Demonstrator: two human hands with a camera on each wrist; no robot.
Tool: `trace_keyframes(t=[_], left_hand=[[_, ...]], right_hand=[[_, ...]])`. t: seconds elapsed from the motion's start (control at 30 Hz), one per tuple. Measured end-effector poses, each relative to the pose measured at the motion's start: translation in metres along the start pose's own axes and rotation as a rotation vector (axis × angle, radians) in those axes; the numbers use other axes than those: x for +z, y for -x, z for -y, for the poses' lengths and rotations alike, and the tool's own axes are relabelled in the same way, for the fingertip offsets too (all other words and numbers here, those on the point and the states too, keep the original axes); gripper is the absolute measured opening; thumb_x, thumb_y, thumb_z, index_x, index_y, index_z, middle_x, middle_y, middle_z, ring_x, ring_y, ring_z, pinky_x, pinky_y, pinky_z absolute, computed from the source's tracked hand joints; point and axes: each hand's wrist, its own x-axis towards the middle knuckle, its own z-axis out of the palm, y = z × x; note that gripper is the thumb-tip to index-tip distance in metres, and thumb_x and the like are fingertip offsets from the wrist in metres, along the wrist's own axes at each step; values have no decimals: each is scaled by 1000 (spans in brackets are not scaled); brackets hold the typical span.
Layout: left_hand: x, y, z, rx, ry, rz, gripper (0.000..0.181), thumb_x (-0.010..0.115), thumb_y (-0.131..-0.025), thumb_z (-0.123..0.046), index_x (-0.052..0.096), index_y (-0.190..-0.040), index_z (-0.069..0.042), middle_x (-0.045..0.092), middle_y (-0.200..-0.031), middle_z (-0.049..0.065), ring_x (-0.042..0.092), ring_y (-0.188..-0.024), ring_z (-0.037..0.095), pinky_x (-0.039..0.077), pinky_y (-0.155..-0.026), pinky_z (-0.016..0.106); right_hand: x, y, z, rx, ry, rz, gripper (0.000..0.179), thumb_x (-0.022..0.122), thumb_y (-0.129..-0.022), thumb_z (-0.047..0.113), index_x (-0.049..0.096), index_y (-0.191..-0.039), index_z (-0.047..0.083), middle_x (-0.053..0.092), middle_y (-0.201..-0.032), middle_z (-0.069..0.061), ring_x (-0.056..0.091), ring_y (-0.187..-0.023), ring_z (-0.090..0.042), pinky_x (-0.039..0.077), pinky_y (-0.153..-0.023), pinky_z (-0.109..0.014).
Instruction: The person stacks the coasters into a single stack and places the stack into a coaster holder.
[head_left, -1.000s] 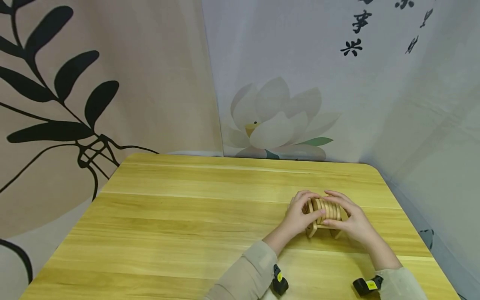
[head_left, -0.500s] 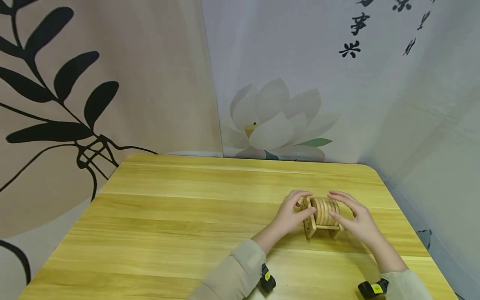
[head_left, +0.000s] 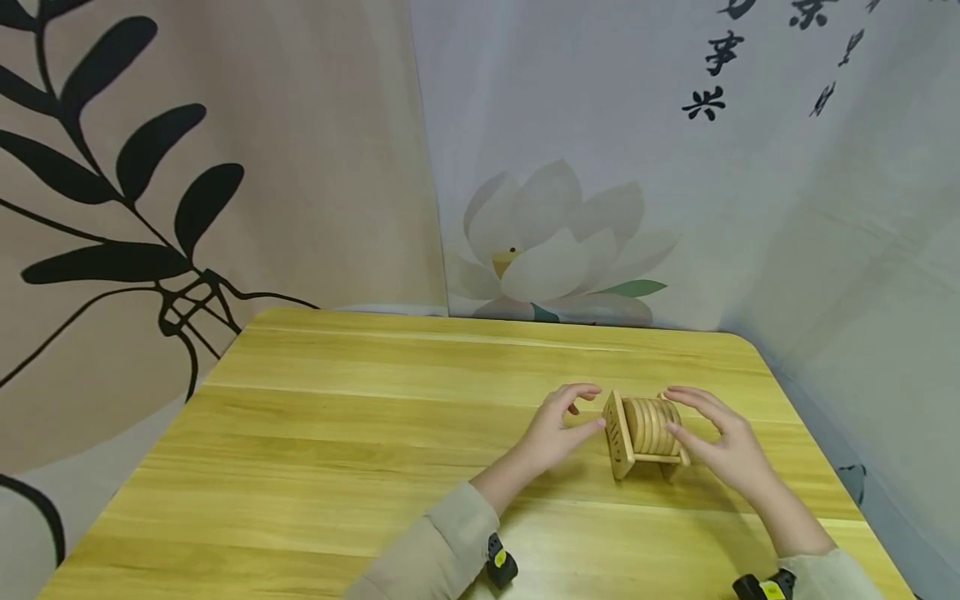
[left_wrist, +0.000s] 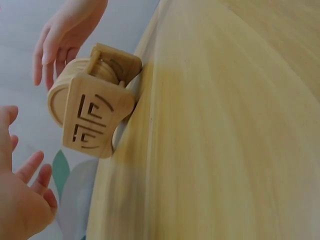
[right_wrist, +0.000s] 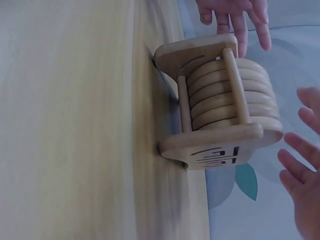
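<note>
A small wooden rack (head_left: 618, 442) stands on the table with several round wooden coasters (head_left: 651, 423) standing on edge in a row inside it. Slots are cut through its end panel (left_wrist: 92, 117), and dowels (right_wrist: 237, 87) join the two ends. My left hand (head_left: 551, 429) hovers just left of the rack, apart from it, fingers loosely bent with nothing in them. At the rack's right end, my right hand (head_left: 723, 442) has its thumb and fingers spread. The right wrist view shows this right hand (right_wrist: 306, 175) holding nothing; whether a fingertip touches the rack I cannot tell.
The wood-grain table (head_left: 360, 458) reaches back to a printed curtain (head_left: 570, 167) with a lotus and dark writing. Black wrist cameras (head_left: 501, 565) sit at both sleeve cuffs. The rack is close to the table's right side.
My left hand has let go of the rack and drawn away to the left. My right hand has loosened and shifted slightly right. The rack now shows more of its left panel.
</note>
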Motion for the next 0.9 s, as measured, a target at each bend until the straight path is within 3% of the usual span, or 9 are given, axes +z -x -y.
trace_keyframes(t=[0.13, 0.27, 0.4, 0.63, 0.9], left_hand=[[-13, 7, 0, -10, -16, 8, 42, 60, -85, -35, 46, -125, -33, 47, -114, -12, 45, -99, 19, 42, -79, 41], [-28, 13, 1, -4, -31, 8, 43, 61, -85, -33, 46, -125, -33, 48, -114, -13, 46, -101, 24, 42, -79, 45], [-46, 21, 5, 7, -52, 5, 43, 61, -84, -36, 47, -125, -33, 48, -114, -13, 45, -101, 26, 42, -78, 45], [-76, 34, 5, 4, -136, -1, 43, 61, -85, -33, 47, -125, -30, 49, -114, -11, 46, -101, 24, 42, -78, 43], [-106, 49, 5, 5, -262, 1, 43, 63, -85, -27, 48, -125, -26, 50, -115, -11, 47, -102, 22, 38, -83, 41]], right_hand=[[-4, -2, 2, 1, 43, 2, 46, 68, -80, 12, 54, -124, 19, 48, -128, 0, 36, -117, 0, 25, -94, -13], [-7, -3, 5, 15, 75, 14, 47, 68, -81, 16, 53, -125, 23, 47, -128, 1, 35, -116, 2, 33, -96, -35], [-10, -6, 5, 9, 75, 22, 46, 68, -81, 18, 53, -124, 21, 48, -127, -1, 34, -115, 3, 34, -89, -54], [-13, -12, 4, -1, 114, 20, 45, 69, -80, 19, 54, -123, 20, 49, -125, -3, 37, -115, -3, 35, -88, -54], [-18, -15, 4, -12, 174, 25, 43, 68, -81, 18, 55, -122, 16, 50, -123, -6, 43, -112, -28, 37, -85, -52]])
